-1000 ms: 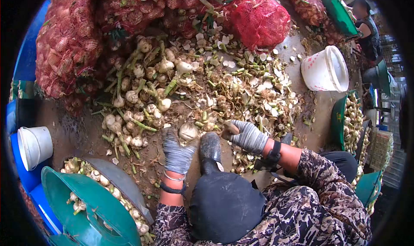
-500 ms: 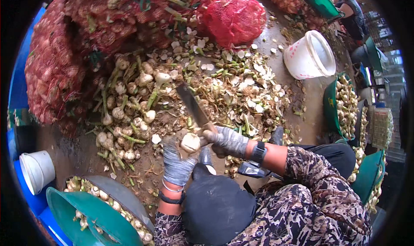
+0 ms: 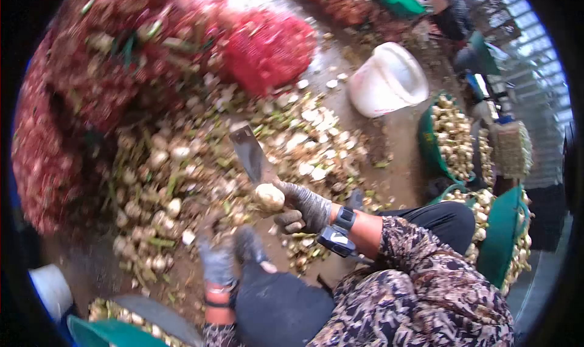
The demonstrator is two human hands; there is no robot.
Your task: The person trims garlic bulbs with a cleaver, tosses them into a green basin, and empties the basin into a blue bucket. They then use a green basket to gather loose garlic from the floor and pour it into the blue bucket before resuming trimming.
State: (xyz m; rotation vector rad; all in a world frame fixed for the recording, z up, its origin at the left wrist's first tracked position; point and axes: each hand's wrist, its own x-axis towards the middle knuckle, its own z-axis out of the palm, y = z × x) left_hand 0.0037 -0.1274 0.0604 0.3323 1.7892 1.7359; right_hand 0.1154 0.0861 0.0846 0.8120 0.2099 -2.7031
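Note:
My right hand (image 3: 310, 208), in a grey glove, is closed around the handle of a broad-bladed knife (image 3: 248, 152), whose blade points up and to the left. A pale garlic bulb (image 3: 269, 197) sits against the base of the blade, beside the fingers. Lower left, my left hand (image 3: 217, 263), gloved too, is apart from the bulb and smeared by motion; its fingers cannot be made out. Untrimmed bulbs with stalks (image 3: 152, 213) lie just beyond it, and pale cuttings (image 3: 304, 140) are heaped past the knife.
Red mesh sacks (image 3: 267, 52) rise behind the heap. A white bucket (image 3: 389, 82) stands back right. Green tubs of bulbs (image 3: 429, 140) line the right side, and another green tub (image 3: 115, 333) is lower left. Another person (image 3: 449, 12) is at the top right.
My left hand has come away from the bulb and moved down and left. The bulb now rests by the knife at my right hand. The whole view has shifted.

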